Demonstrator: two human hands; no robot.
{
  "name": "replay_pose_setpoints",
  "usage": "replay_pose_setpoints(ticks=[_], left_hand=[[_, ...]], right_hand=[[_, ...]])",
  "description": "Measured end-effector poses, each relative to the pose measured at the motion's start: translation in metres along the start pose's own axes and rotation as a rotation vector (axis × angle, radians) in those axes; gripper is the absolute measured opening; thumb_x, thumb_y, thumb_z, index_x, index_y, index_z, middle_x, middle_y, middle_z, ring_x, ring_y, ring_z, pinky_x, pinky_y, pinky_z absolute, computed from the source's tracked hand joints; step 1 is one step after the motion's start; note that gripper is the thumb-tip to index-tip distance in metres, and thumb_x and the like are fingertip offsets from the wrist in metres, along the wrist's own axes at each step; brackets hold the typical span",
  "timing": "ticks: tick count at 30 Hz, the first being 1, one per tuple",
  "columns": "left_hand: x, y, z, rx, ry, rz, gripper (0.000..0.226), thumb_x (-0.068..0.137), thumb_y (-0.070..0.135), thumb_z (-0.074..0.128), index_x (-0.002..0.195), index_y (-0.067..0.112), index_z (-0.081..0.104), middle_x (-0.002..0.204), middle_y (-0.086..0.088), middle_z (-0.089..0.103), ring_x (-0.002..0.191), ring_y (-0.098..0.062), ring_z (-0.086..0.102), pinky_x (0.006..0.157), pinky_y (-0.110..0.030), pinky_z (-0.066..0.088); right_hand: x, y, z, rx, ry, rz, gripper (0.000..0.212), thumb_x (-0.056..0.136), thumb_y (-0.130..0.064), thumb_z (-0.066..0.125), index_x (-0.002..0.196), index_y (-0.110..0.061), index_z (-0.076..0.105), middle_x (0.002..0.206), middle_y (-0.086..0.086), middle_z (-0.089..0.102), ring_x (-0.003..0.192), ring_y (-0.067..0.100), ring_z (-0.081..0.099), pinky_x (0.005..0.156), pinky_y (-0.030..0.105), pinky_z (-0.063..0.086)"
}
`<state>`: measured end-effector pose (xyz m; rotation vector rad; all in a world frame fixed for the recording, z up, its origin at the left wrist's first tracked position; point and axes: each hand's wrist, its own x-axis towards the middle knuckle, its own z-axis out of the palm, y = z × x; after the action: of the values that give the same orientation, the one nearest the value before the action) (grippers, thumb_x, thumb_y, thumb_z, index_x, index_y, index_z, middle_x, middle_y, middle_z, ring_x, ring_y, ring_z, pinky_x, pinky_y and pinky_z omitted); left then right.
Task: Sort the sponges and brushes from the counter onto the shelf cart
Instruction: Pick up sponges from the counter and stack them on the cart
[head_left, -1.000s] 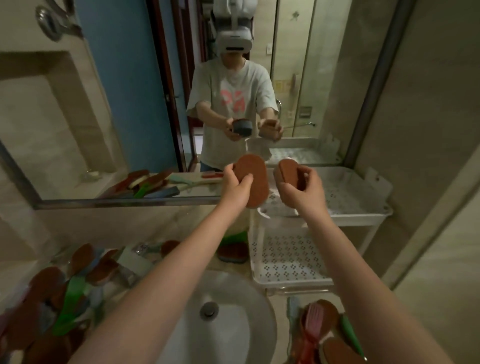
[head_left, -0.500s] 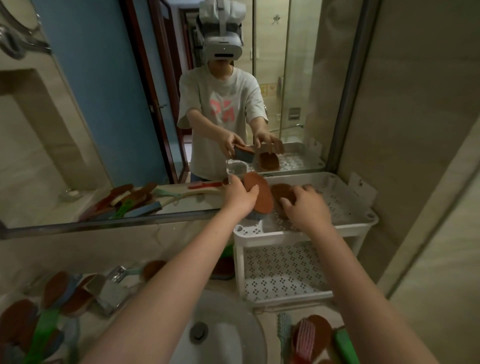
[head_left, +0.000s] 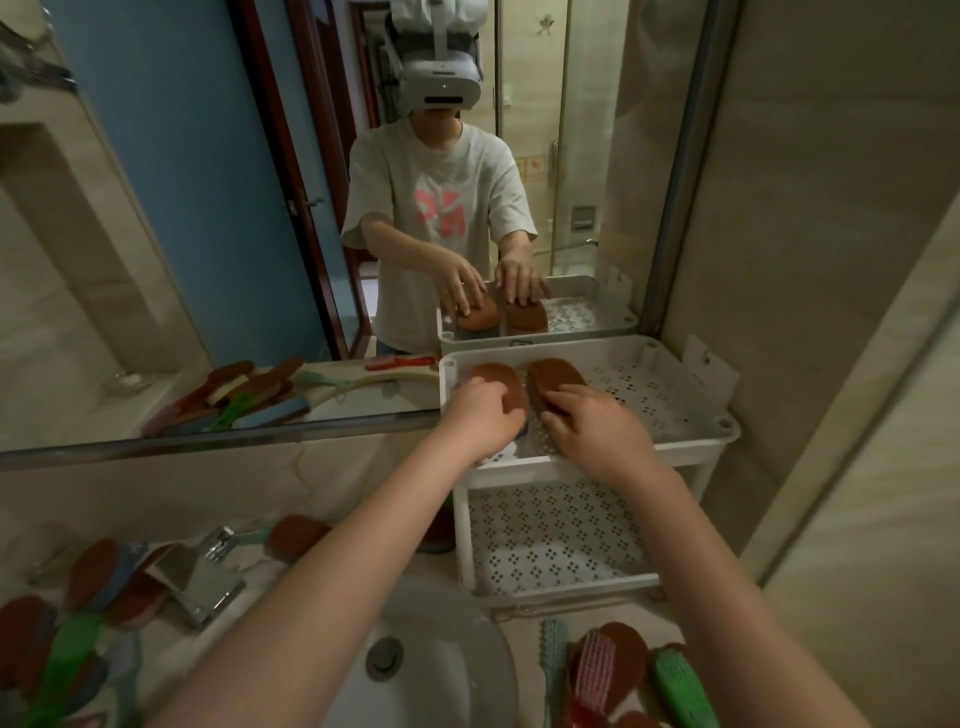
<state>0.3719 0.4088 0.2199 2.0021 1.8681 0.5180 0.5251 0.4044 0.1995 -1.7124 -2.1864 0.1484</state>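
Left hand (head_left: 483, 418) fingers curl over near end of left sponge (head_left: 500, 384). Right hand (head_left: 597, 434) does the same on right sponge (head_left: 557, 375). Both sponges lie flat, side by side, in cart (head_left: 724, 428) top tray. Sink (head_left: 457, 675) below left forearm. Brushes (head_left: 596, 666) on counter below right forearm.

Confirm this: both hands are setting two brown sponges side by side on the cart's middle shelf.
Wrong shelf. In the head view the left hand and right hand set the left sponge and right sponge, both brown, side by side on the cart's top shelf.
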Motion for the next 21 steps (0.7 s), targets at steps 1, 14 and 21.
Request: replay_pose_setpoints(ticks=[1, 14, 21], left_hand=[[0.0, 0.001, 0.001, -0.013, -0.011, 0.007, 0.048, 0.093, 0.03, 0.048, 0.135, 0.007, 0.046, 0.143, -0.013, 0.041, 0.128, -0.029, 0.041, 0.105, -0.034, 0.036], [0.036, 0.052, 0.037, -0.099, -0.088, 0.097, 0.051, 0.093, 0.027, 0.051, 0.141, 0.014, 0.041, 0.154, -0.008, 0.025, 0.142, -0.025, 0.022, 0.116, -0.039, 0.021], [0.045, 0.066, 0.045, -0.118, -0.062, 0.136, 0.05, 0.092, 0.025, 0.054, 0.139, 0.014, 0.043, 0.153, -0.008, 0.027, 0.142, -0.023, 0.024, 0.114, -0.035, 0.022]], right_hand=[[0.0, 0.001, -0.001, -0.008, -0.007, 0.005, 0.045, 0.097, -0.043, 0.043, 0.137, -0.024, 0.05, 0.148, 0.001, 0.043, 0.134, 0.021, 0.04, 0.107, 0.04, 0.038], [0.007, 0.065, -0.024, 0.095, -0.047, 0.158, 0.051, 0.099, -0.048, 0.034, 0.139, -0.02, 0.048, 0.15, 0.005, 0.039, 0.137, 0.022, 0.035, 0.11, 0.035, 0.028], [0.008, 0.072, -0.033, 0.147, -0.03, 0.137, 0.044, 0.1, -0.042, 0.036, 0.13, -0.018, 0.056, 0.141, 0.006, 0.05, 0.129, 0.022, 0.043, 0.104, 0.032, 0.032]])
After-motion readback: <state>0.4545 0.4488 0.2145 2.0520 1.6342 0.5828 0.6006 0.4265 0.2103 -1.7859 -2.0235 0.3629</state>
